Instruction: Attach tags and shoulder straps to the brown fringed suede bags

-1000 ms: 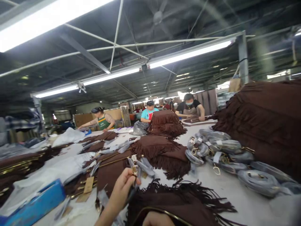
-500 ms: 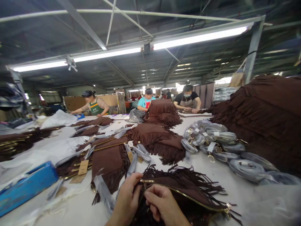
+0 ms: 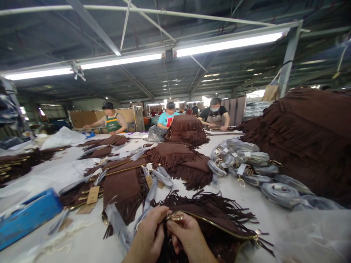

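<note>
A dark brown fringed bag (image 3: pixel 218 216) lies in front of me, its gold-zipped mouth gaping toward me. At its left corner, my left hand (image 3: pixel 149 231) is closed on the bag's edge, thumb and forefinger together. My right hand (image 3: pixel 189 233) pinches a gold metal clasp (image 3: pixel 175 217) right beside the left fingertips. Whether the clasp is hooked to the bag there is hidden by my fingers. A second gold clasp (image 3: pixel 256 235) hangs at the bag's right corner. Left of my hands lies a plastic-wrapped strap (image 3: pixel 118 223).
More fringed bags (image 3: pixel 122 186) with tags spread across the white table. Coiled wrapped straps (image 3: pixel 279 193) lie to the right, before a tall stack of brown bags (image 3: pixel 309 138). A blue tape dispenser (image 3: pixel 30 219) stands left. Several co-workers (image 3: pixel 113 122) work across the table.
The gold clasp has turned and shows more plainly between my right fingers, which have risen slightly. The view has shifted a little. One co-worker at left has turned more toward me.
</note>
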